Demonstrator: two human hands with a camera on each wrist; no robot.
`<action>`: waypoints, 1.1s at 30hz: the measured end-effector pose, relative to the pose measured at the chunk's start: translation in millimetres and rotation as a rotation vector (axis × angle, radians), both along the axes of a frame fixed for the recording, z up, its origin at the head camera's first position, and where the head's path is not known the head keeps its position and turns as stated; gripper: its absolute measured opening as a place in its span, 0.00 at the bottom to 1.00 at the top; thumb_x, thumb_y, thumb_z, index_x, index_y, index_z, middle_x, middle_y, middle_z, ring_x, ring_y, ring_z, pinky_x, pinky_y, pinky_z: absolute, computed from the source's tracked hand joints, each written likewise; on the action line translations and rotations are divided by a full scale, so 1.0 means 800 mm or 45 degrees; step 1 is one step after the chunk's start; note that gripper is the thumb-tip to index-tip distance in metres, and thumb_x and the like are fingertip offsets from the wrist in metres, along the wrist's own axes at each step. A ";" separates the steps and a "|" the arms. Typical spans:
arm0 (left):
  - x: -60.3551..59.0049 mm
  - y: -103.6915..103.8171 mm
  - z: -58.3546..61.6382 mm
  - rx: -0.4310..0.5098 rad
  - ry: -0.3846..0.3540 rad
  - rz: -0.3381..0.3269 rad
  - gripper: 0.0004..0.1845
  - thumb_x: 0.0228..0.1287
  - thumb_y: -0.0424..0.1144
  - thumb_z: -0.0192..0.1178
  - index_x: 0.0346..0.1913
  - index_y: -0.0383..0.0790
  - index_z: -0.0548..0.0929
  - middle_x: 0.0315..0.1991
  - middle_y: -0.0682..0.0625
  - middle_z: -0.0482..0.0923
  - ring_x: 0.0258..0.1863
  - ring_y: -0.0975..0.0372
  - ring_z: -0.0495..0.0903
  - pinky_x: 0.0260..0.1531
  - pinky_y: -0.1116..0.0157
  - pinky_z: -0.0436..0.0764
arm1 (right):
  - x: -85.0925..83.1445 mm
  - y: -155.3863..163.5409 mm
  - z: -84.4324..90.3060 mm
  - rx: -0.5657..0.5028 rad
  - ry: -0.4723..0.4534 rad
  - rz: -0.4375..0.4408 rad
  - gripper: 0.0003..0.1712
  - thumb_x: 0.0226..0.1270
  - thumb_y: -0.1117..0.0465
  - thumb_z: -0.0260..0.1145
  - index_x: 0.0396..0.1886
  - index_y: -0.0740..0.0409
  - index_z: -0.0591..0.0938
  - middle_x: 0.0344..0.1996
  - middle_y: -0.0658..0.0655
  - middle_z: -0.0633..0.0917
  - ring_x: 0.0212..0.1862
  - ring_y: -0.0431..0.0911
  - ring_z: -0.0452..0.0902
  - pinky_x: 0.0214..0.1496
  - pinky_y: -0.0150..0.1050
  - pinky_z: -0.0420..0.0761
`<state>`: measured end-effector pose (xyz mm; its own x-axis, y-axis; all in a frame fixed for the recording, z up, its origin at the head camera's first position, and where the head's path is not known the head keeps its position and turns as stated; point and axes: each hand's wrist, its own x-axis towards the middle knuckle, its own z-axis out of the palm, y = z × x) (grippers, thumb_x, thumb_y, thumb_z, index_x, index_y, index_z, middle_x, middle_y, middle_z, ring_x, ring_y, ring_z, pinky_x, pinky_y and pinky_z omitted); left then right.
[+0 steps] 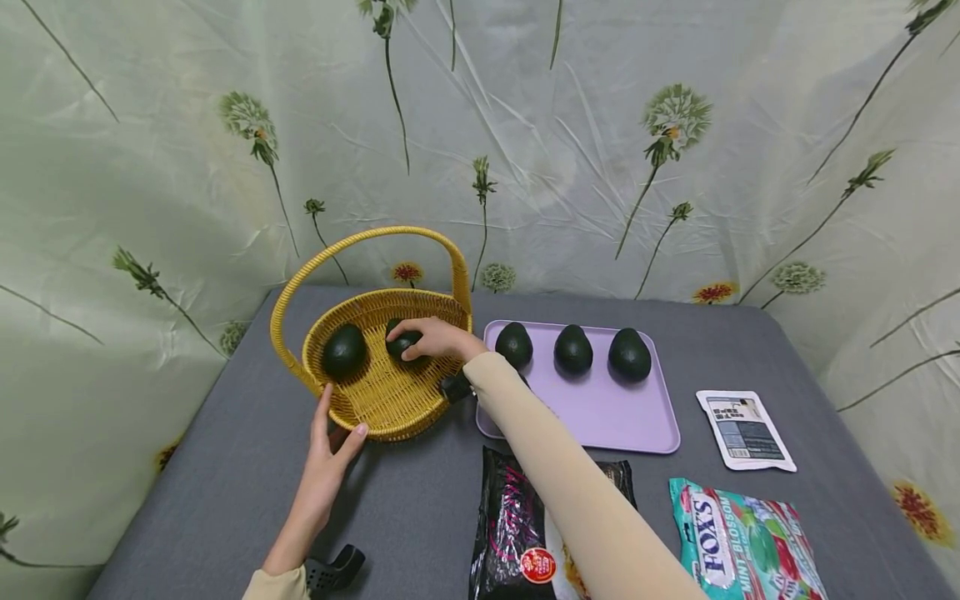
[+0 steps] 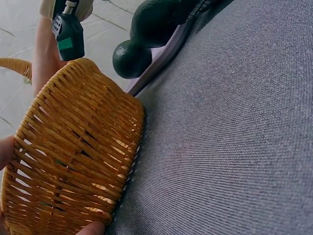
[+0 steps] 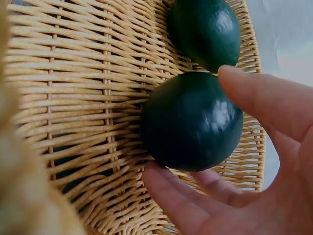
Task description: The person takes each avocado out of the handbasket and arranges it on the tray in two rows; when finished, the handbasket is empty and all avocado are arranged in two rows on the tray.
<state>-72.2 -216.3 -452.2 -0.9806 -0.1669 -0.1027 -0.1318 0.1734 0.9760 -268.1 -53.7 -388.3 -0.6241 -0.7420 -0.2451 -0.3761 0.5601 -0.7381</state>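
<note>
Dark green, an avocado (image 3: 188, 122) sits pinched between my bent right hand's (image 1: 437, 337) thumb and fingers, inside the yellow wicker basket (image 1: 384, 403); a second avocado (image 1: 345, 352) lies left of them. My left hand (image 1: 328, 460), thumb and forefinger spread wide, touches the near rim.

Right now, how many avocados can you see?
5. In the basket: one avocado on the left, one held by the right hand. On the purple tray: three in a row, left, middle, right. The sleeve could hide another.
</note>
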 end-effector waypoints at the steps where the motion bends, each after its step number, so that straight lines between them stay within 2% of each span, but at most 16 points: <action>1: 0.000 0.000 0.000 -0.001 0.001 -0.001 0.43 0.73 0.44 0.52 0.76 0.62 0.33 0.75 0.48 0.27 0.68 0.40 0.50 0.57 0.40 0.59 | 0.000 0.000 0.000 0.004 0.000 -0.006 0.21 0.68 0.64 0.62 0.60 0.51 0.77 0.66 0.56 0.69 0.69 0.51 0.55 0.62 0.40 0.63; 5: -0.001 0.000 0.000 -0.003 0.003 0.001 0.43 0.73 0.44 0.52 0.76 0.61 0.34 0.75 0.48 0.27 0.68 0.39 0.50 0.57 0.40 0.59 | 0.002 0.002 0.000 0.001 -0.064 -0.008 0.21 0.69 0.65 0.61 0.61 0.52 0.76 0.65 0.56 0.69 0.66 0.52 0.58 0.58 0.42 0.65; 8: -0.001 0.000 -0.001 -0.004 0.004 0.002 0.43 0.73 0.44 0.52 0.76 0.61 0.34 0.75 0.48 0.27 0.68 0.39 0.50 0.57 0.40 0.59 | 0.003 0.005 -0.001 -0.015 -0.111 0.013 0.22 0.69 0.66 0.60 0.62 0.54 0.75 0.64 0.57 0.69 0.56 0.48 0.67 0.50 0.40 0.71; 12: 0.000 0.000 -0.001 -0.002 -0.001 0.000 0.43 0.73 0.43 0.52 0.76 0.61 0.33 0.75 0.48 0.27 0.68 0.39 0.49 0.57 0.40 0.59 | 0.002 0.008 -0.002 -0.060 -0.125 0.026 0.21 0.69 0.65 0.61 0.61 0.55 0.75 0.60 0.57 0.71 0.48 0.45 0.69 0.44 0.41 0.73; 17: 0.000 -0.001 -0.001 -0.004 -0.005 -0.001 0.43 0.73 0.43 0.52 0.76 0.62 0.33 0.75 0.48 0.27 0.68 0.40 0.50 0.57 0.40 0.59 | 0.004 0.015 0.005 -0.158 -0.152 0.033 0.18 0.72 0.64 0.59 0.60 0.54 0.73 0.59 0.56 0.70 0.49 0.46 0.68 0.47 0.51 0.73; 23: 0.000 -0.002 -0.002 -0.013 0.002 -0.003 0.43 0.73 0.43 0.52 0.76 0.62 0.33 0.75 0.47 0.28 0.68 0.40 0.50 0.57 0.40 0.59 | 0.005 0.030 0.011 -0.277 -0.200 0.067 0.21 0.75 0.61 0.55 0.65 0.53 0.69 0.64 0.56 0.66 0.56 0.47 0.68 0.51 0.52 0.75; 26: 0.000 -0.001 -0.001 -0.012 -0.002 0.000 0.43 0.73 0.43 0.52 0.76 0.62 0.33 0.75 0.47 0.28 0.68 0.40 0.50 0.57 0.40 0.59 | 0.006 0.042 0.017 -0.337 -0.205 0.098 0.24 0.75 0.59 0.54 0.68 0.52 0.66 0.65 0.55 0.65 0.55 0.46 0.69 0.53 0.54 0.74; 30: 0.000 0.000 -0.001 -0.011 -0.005 0.007 0.43 0.73 0.44 0.53 0.76 0.61 0.34 0.75 0.47 0.29 0.68 0.41 0.51 0.58 0.41 0.60 | 0.006 0.061 0.024 -0.395 -0.184 0.125 0.26 0.74 0.57 0.55 0.70 0.51 0.66 0.61 0.54 0.69 0.46 0.46 0.71 0.50 0.57 0.72; 33: 0.000 0.000 -0.001 -0.008 -0.002 0.009 0.43 0.73 0.44 0.53 0.76 0.61 0.34 0.75 0.47 0.29 0.68 0.41 0.51 0.57 0.41 0.60 | 0.007 0.081 0.028 -0.422 -0.144 0.120 0.27 0.73 0.57 0.57 0.70 0.50 0.66 0.54 0.54 0.74 0.41 0.48 0.71 0.47 0.56 0.73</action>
